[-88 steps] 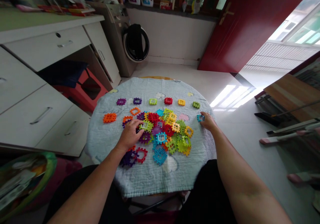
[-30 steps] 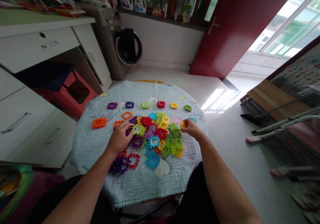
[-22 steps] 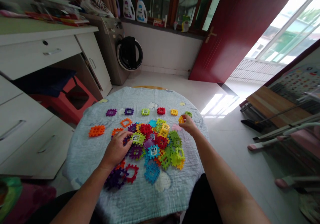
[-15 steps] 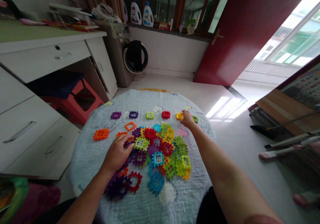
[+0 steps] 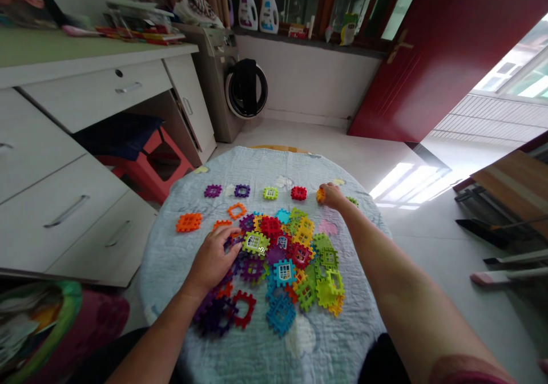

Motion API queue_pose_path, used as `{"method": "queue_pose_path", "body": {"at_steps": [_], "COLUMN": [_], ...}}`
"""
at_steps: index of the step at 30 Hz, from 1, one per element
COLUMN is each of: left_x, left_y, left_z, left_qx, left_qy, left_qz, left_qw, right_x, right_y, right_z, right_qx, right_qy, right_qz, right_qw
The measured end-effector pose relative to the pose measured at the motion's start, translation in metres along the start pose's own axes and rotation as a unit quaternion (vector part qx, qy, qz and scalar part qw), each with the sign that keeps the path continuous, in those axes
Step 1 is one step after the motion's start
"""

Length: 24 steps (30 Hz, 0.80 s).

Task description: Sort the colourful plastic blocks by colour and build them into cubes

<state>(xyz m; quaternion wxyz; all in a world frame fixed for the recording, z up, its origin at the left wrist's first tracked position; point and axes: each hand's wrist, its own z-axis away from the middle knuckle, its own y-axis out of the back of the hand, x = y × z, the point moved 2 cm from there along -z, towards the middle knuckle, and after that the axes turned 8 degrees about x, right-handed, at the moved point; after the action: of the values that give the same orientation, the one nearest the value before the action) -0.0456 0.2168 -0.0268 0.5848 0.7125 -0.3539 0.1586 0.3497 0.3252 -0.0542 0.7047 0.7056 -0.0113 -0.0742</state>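
Observation:
Colourful square plastic building blocks with notched edges lie in a pile mid-table. Beyond it runs a row: a purple block, a dark blue one, a lime one, a red one and a green one at the right end. My right hand pinches a yellow block between the red and green ones. At the pile's left side rests my left hand, fingers apart, thumb near a lime window block. Whatever lies under its fingers is partly hidden.
A pale blue cloth covers the round table. Stacked orange blocks and an orange frame block lie left of the pile. A red stool, white drawers, a washing machine and a bin stand around.
My view has turned slightly, so the table appears further right. My right hand stays at the yellow block, which now looks tilted in the fingers. My left hand stays beside the pile.

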Motion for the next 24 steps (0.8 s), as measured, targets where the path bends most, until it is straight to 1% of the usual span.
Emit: {"method": "queue_pose_path", "body": {"at_steps": [3,6,8,10,12,13,14,16,20,22,24], "left_x": [-0.003,-0.011,-0.016,-0.017,-0.015,-0.012,-0.008,-0.002,0.003,0.002,0.0], "left_y": [-0.002,-0.003,-0.004,-0.004,-0.005,-0.006,-0.007,-0.01,-0.018,-0.022,-0.024], "left_z": [0.001,0.001,0.001,0.001,0.001,0.0,-0.001,-0.002,-0.007,-0.01,-0.011], "left_qx": [-0.006,-0.001,0.006,0.006,-0.008,-0.017,-0.028,-0.047,-0.076,-0.089,-0.097], "left_qy": [-0.001,0.012,0.02,0.019,0.005,-0.006,-0.021,-0.054,-0.109,-0.13,-0.143], "left_qz": [-0.009,-0.044,-0.067,-0.073,-0.069,-0.066,-0.064,-0.066,-0.098,-0.111,-0.117], "left_qw": [1.0,0.999,0.998,0.997,0.998,0.998,0.997,0.995,0.986,0.981,0.978], "right_x": [-0.001,-0.001,-0.001,-0.001,-0.002,-0.003,-0.005,-0.009,-0.022,-0.03,-0.038], "right_y": [-0.001,-0.001,0.003,0.011,0.021,0.027,0.033,0.045,0.064,0.071,0.074], "right_z": [-0.001,0.0,0.004,0.012,0.027,0.037,0.048,0.073,0.129,0.155,0.18], "right_qx": [-0.003,0.003,0.028,0.067,0.096,0.098,0.093,0.06,-0.038,-0.089,-0.109], "right_qy": [0.009,0.012,0.013,0.014,0.017,0.021,0.025,0.044,0.092,0.098,0.091], "right_qz": [-0.007,-0.018,-0.027,-0.044,-0.065,-0.074,-0.08,-0.089,-0.137,-0.157,-0.149], "right_qw": [1.0,1.0,0.999,0.997,0.993,0.992,0.992,0.993,0.986,0.979,0.979]}}
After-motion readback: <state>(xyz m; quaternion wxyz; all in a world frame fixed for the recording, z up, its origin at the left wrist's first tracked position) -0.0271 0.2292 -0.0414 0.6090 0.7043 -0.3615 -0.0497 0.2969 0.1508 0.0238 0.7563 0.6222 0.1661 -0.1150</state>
